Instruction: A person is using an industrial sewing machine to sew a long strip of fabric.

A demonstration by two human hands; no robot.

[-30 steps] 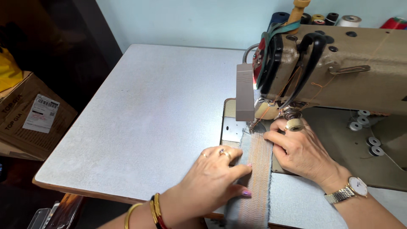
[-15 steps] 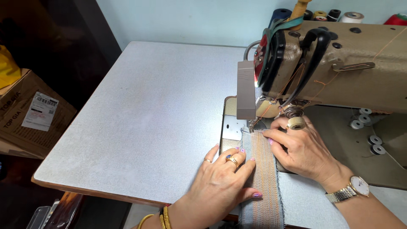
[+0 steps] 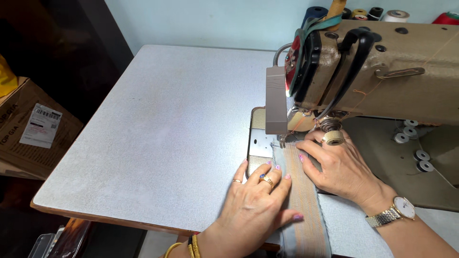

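While the strip (image 3: pixel 302 191) is lying soft and limp, we are pressing left hand (image 3: pixel 256 200) spread, right hand (image 3: pixel 342 165) flat, along its edges.

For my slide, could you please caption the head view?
Left hand and right hand press a striped fabric strip flat at the sewing machine on a grey table.

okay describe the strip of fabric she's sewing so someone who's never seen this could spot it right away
Start at the big beige sewing machine on the pale grey table. Just below its needle end, a narrow fabric strip runs toward the near table edge, lying flat between the left hand and right hand. It alone is striped lengthwise: a tan ribbed band with grey-blue edges.
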